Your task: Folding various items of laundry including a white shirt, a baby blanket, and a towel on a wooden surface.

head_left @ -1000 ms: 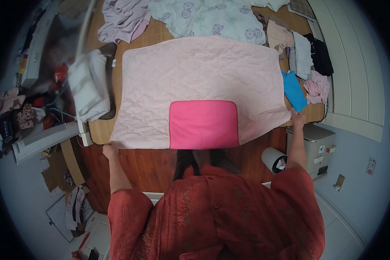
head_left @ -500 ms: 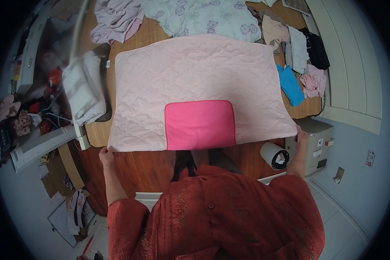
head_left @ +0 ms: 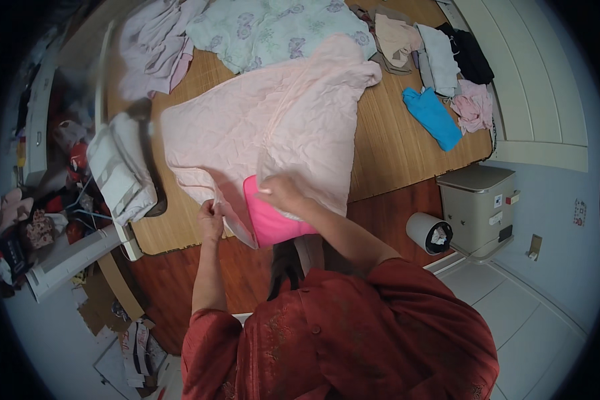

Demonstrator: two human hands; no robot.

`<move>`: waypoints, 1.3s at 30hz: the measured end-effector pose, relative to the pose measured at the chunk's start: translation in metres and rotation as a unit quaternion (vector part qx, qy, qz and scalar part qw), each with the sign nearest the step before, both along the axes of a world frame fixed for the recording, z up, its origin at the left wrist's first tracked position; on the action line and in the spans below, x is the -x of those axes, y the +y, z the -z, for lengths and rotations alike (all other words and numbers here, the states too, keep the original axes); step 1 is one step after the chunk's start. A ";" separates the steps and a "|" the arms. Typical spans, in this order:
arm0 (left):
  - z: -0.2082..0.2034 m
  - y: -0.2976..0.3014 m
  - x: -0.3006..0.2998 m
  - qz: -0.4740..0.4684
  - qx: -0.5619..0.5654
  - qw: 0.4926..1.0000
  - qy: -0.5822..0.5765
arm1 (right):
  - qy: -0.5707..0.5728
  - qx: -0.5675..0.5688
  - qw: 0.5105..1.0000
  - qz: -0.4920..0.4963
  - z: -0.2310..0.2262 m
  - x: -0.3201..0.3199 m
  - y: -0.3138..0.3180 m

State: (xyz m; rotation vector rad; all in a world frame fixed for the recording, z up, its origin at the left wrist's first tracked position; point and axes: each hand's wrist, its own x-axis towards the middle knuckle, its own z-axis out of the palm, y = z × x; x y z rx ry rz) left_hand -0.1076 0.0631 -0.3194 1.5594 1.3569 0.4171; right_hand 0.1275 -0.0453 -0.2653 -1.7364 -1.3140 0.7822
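A pale pink quilted blanket (head_left: 227, 110) lies across the near part of the wooden bed surface, its right part folded over toward the left. My left hand (head_left: 211, 221) is closed on its near left edge, which is lifted and curls inward. Close by, near the middle, my right hand (head_left: 285, 195) is closed on the blanket's folded-over edge, its fingers slightly blurred. Below and between the hands shows a bright pink panel (head_left: 277, 223) on the blanket, partly covered by the folds and by my right forearm.
A floral sheet (head_left: 280, 33) and a lilac cloth (head_left: 157, 40) lie at the far side. Folded white fabric (head_left: 121, 167) sits at the left edge. A blue garment (head_left: 433, 120) and other clothes lie at the right. Beyond the near edge stand a white bin (head_left: 423, 230) and a beige box (head_left: 477, 207).
My right hand has swung from the far right to the middle, bringing the blanket's right side over. My left hand has moved inward to the right. The blanket went from spread flat to folded.
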 end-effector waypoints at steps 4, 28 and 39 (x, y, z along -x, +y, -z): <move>0.003 0.028 0.053 -0.070 -0.026 0.997 0.000 | 0.238 0.058 0.916 0.317 0.038 -0.126 -0.083; -0.019 0.027 -0.190 0.202 -0.137 0.957 0.154 | -0.276 0.238 0.876 0.317 0.122 -0.431 -0.095; 0.013 -0.011 -0.326 0.356 -0.143 0.919 0.094 | -0.251 0.267 0.907 0.207 0.188 -0.366 -0.086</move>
